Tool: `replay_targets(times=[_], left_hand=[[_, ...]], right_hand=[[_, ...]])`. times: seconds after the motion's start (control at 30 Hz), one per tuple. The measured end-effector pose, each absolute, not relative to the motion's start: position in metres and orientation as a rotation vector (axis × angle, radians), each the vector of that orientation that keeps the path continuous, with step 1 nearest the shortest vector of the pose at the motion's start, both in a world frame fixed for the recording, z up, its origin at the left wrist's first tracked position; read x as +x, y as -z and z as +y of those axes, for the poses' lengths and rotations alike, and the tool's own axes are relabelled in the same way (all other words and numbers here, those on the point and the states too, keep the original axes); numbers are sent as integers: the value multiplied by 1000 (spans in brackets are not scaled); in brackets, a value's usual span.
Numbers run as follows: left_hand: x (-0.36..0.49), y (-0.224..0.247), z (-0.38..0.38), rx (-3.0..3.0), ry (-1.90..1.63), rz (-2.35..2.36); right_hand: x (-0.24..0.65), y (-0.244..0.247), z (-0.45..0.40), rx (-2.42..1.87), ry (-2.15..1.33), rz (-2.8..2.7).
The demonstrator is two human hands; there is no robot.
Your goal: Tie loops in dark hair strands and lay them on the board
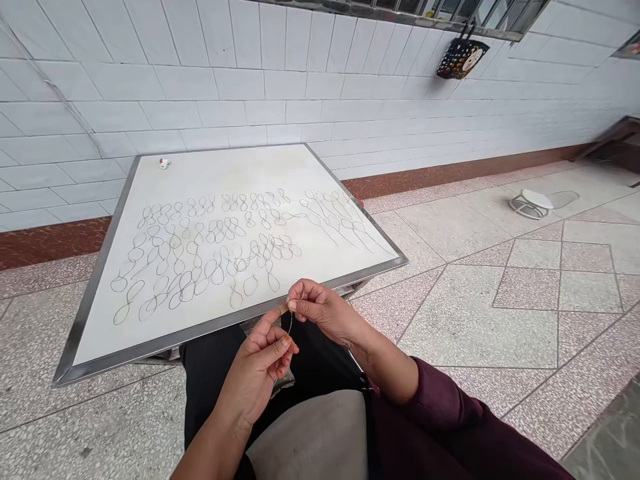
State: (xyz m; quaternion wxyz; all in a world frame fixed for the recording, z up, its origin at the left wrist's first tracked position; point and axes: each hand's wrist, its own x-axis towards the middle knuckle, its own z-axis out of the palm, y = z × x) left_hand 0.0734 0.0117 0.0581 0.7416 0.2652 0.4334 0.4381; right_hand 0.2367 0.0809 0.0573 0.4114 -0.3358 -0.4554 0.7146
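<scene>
A thin wire (291, 323) runs between my two hands, over my lap and just off the table's near edge. My left hand (265, 353) pinches its lower part between thumb and fingers, and the index finger, with a tan wrap on it, reaches up to the other hand. The upper part of the wire is held by my right hand (315, 303), thumb against index finger. Many thin wires bent into figure-eight loops (186, 283) lie in rows on the white table (225, 167). Wires with one loop and long straight tails (335, 217) lie at its right side.
A small white and pink object (165, 163) sits at the table's far left corner. The grey metal rim (150, 348) is close to my hands. A low stool (533, 203) stands on the floor; a dark bag (463, 57) hangs on the tiled wall.
</scene>
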Motion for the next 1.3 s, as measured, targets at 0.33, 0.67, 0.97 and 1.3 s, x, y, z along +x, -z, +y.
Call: replay_targets(times=[0.33, 0.67, 0.97, 1.3], left_hand=[[75, -54, 4, 605, -1008, 961], [72, -57, -1, 620, -960, 901], [62, -62, 12, 765, -815, 945], [62, -57, 14, 655, -844, 941]], right_hand=[[243, -53, 88, -861, -1694, -1049], [251, -56, 90, -841, -1643, -1076], [248, -58, 85, -846, -1757, -1102], [245, -54, 86, -855, -1843, -1033]])
